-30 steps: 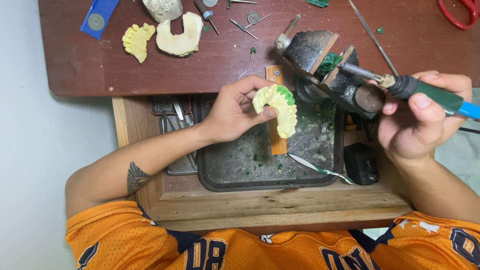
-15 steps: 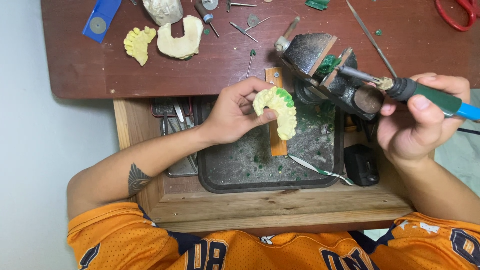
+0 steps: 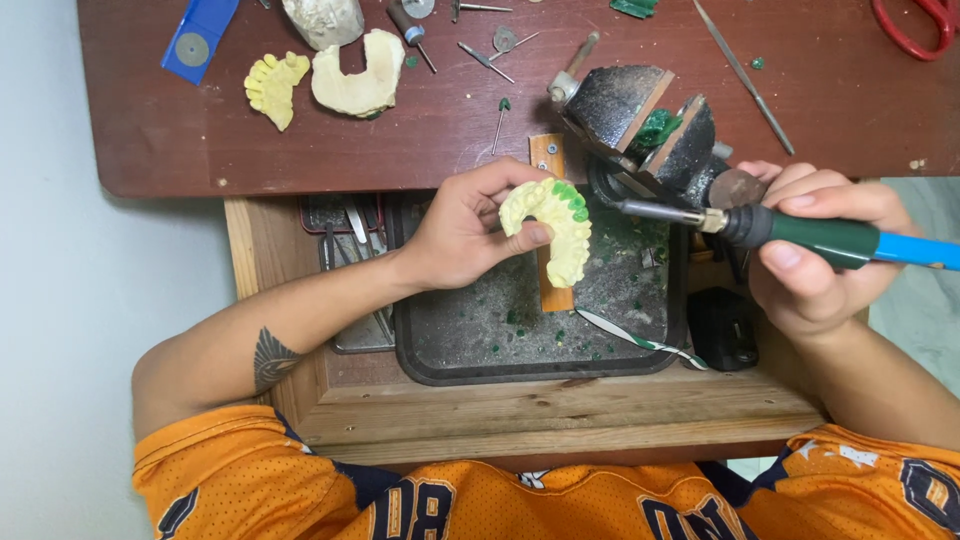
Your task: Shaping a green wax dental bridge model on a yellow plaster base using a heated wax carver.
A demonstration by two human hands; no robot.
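Since half a second ago, almost nothing has shifted: the right hand has kept its closed grip on the green-and-blue heated wax tool, whose metal tip has stayed just right of the dental cast, a little nearer the black pot than before. The left hand pinches the yellow dental cast between thumb and fingers, holding it above the upper part of the black tray, with a band of green wax along its top right edge. Relative to that tray: the black pot with green wax inside sits tilted just beyond its upper right corner, a small compartment of metal instruments lies touching its left side, and a striped strip rests near its lower right. I judge the main risk to be the hot tip: if it drifts too close to the thumb, it could burn skin, and held too long on one spot it could melt the wax band away or drip onto the cast. A loose pinch could also drop the brittle cast into the tray. Counted: one held cast, two more plaster pieces, one yellow and one cream, on the brown tabletop well beyond the tray's upper left, one red scissors and one blue card.
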